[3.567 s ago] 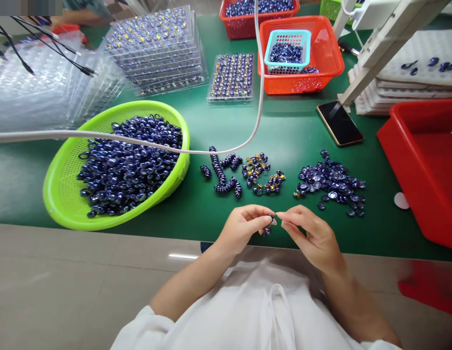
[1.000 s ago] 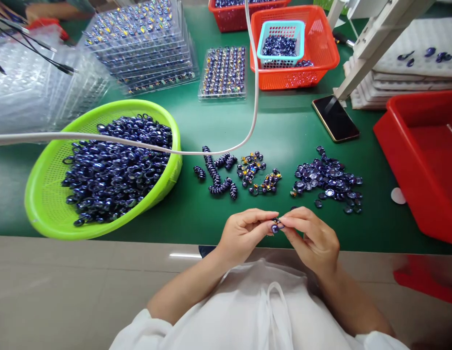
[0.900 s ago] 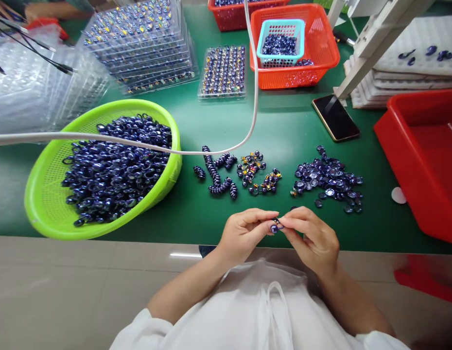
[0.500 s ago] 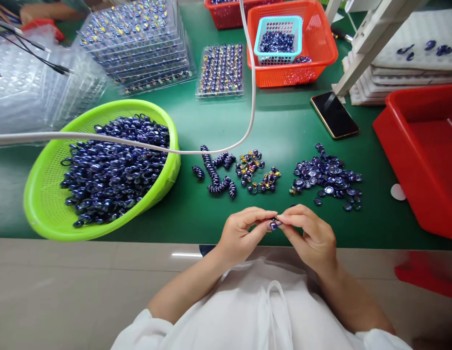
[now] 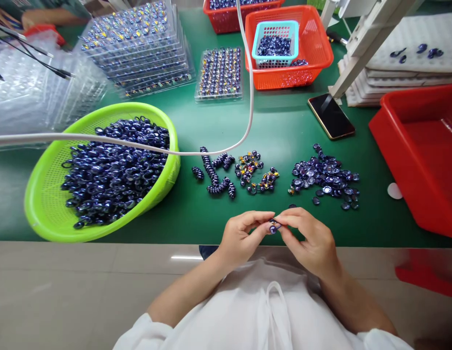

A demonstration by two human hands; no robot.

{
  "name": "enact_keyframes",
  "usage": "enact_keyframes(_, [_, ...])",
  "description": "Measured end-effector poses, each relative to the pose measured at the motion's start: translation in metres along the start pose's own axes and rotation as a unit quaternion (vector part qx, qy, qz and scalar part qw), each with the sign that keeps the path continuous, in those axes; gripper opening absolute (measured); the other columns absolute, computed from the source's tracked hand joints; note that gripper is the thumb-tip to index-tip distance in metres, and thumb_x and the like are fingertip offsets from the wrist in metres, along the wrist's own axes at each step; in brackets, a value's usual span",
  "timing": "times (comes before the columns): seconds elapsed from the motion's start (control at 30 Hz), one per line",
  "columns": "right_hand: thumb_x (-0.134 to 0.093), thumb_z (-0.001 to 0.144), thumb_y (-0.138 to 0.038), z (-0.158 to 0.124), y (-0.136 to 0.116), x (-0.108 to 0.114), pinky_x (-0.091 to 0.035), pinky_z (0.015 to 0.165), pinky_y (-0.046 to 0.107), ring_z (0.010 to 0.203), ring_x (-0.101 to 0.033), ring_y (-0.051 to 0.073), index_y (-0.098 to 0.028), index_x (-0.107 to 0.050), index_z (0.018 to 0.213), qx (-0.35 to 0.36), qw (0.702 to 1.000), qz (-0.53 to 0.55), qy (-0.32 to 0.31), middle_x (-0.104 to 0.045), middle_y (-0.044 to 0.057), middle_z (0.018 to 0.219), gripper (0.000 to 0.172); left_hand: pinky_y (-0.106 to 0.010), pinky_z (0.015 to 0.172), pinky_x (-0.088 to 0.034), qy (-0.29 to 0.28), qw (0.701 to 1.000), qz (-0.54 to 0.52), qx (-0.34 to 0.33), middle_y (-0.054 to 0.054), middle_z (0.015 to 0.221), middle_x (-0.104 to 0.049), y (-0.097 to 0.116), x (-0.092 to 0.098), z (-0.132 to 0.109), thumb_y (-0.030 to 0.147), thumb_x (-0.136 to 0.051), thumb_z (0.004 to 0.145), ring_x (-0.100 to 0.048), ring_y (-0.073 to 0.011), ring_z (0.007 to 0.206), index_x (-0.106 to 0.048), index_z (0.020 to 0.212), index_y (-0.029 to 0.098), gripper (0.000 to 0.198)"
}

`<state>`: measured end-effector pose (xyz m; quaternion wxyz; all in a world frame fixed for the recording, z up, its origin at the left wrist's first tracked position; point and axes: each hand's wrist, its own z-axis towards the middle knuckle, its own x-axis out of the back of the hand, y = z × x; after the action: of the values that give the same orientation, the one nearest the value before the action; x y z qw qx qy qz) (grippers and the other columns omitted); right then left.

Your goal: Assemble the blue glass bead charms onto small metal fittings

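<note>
Green worktop (image 5: pixel 211 228), head cam, pale tiled floor below its near edge. Progress, my read: mid-batch. Tray stack (image 5: pixel 138 51) at the back and single tray (image 5: pixel 219 73) beside it hold rows of dark balls with amber bits, so those look done. Small amber-flecked cluster (image 5: pixel 264 182) sits loose on the worktop, probably partly worked. Plenty left: green basket (image 5: pixel 38 209) heaped with dark looped pieces, loop rows (image 5: pixel 210 170) lined up to its right, disc pile (image 5: pixel 326 177) further right. How the parts pair up: can't confirm.

Active item: dark loop piece with shiny ball (image 5: pixel 273 229), raised between both hands near the front edge. Left hand (image 5: pixel 244 236) pinches it, thumb against forefinger. Right hand (image 5: pixel 313 238) meets the loop's right side with thumb and forefinger tips; can't tell if pinching or just steadying. Both forearms angle inward, wrists low, fingertips almost meeting.
</note>
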<state>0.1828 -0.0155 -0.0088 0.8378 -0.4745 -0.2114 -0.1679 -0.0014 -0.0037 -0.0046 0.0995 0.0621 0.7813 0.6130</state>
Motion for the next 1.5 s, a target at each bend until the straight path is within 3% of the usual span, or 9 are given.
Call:
enact_keyframes(0.17, [-0.064,0.088,-0.009,-0.002,-0.001,-0.004,-0.054,0.064,0.027,0.074,-0.064,0.014,-0.024,-0.066,0.103,-0.062,0.997,0.045,0.017,-0.069,0.002,0.090,0.021,-0.031,0.081,-0.061,0.009,0.998,-0.048,0.034,-0.008,0.091,-0.080,0.001,-0.003,-0.002,0.033,-0.080,0.080,-0.075,-0.0219,0.085,-0.080,0.095,0.018,0.021])
enact_keyframes(0.63, [-0.060,0.088,-0.007,0.001,-0.006,-0.007,-0.045,0.057,0.023,0.066,-0.058,0.011,-0.021,-0.064,0.091,-0.096,0.995,0.017,0.014,-0.065,-0.001,0.079,0.015,-0.029,0.077,-0.060,0.013,0.999,-0.003,-0.034,-0.008,0.089,-0.078,-0.009,-0.002,0.003,0.026,-0.076,0.082,-0.074,-0.0201,0.082,-0.080,0.095,0.019,0.015])
enact_keyframes(0.93, [-0.060,0.087,-0.012,0.003,-0.008,-0.010,-0.045,0.054,0.022,0.060,-0.056,0.010,-0.021,-0.066,0.084,-0.171,0.983,0.063,0.007,-0.064,-0.002,0.074,0.011,-0.027,0.069,-0.054,0.000,0.968,0.145,-0.203,-0.008,0.081,-0.076,-0.004,0.000,0.007,0.013,-0.069,0.086,-0.069,-0.0169,0.073,-0.076,0.092,0.016,0.010])
enact_keyframes(1.07, [-0.059,0.085,-0.012,0.005,-0.006,-0.011,-0.046,0.055,0.022,0.059,-0.057,0.010,-0.020,-0.063,0.080,-0.213,0.973,0.091,-0.017,-0.062,-0.003,0.069,0.010,-0.027,0.069,-0.054,-0.016,0.960,0.165,-0.227,-0.009,0.081,-0.076,-0.002,0.001,0.009,0.011,-0.066,0.086,-0.069,-0.0172,0.073,-0.075,0.092,0.015,0.012])
enact_keyframes(1.2, [-0.058,0.084,-0.010,0.008,-0.001,0.000,-0.046,0.058,0.023,0.064,-0.059,0.011,-0.021,-0.063,0.080,-0.180,0.979,0.059,-0.070,-0.062,-0.003,0.071,0.012,-0.027,0.069,-0.053,-0.028,0.972,0.166,-0.165,-0.008,0.080,-0.076,-0.001,-0.002,0.008,0.013,-0.068,0.085,-0.068,-0.0168,0.072,-0.077,0.090,0.016,0.011])
enact_keyframes(1.3, [-0.060,0.091,-0.016,0.005,0.012,0.020,-0.050,0.067,0.025,0.076,-0.064,0.013,-0.022,-0.068,0.090,-0.128,0.985,0.027,-0.109,-0.068,0.000,0.084,0.010,-0.027,0.070,-0.053,-0.017,0.995,0.078,-0.059,-0.007,0.080,-0.076,-0.002,-0.005,0.010,0.019,-0.073,0.082,-0.069,-0.0172,0.073,-0.078,0.087,0.017,0.007])
enact_keyframes(1.4, [-0.064,0.092,-0.021,-0.001,0.032,0.045,-0.053,0.073,0.027,0.083,-0.066,0.016,-0.023,-0.070,0.105,-0.100,0.989,-0.102,-0.028,-0.070,0.003,0.097,0.015,-0.025,0.067,-0.053,0.009,0.995,-0.084,0.058,-0.005,0.074,-0.075,-0.002,-0.004,0.017,0.025,-0.080,0.077,-0.067,-0.0144,0.067,-0.077,0.083,0.016,0.011])
enact_keyframes(1.5, [-0.066,0.092,-0.025,-0.009,0.054,0.059,-0.054,0.079,0.033,0.086,-0.067,0.020,-0.022,-0.069,0.114,-0.068,0.966,-0.251,0.017,-0.069,0.007,0.103,0.023,-0.023,0.064,-0.052,0.015,0.968,-0.219,0.121,-0.005,0.072,-0.074,0.001,-0.001,0.026,0.027,-0.086,0.070,-0.064,-0.0117,0.062,-0.078,0.087,0.015,0.022])
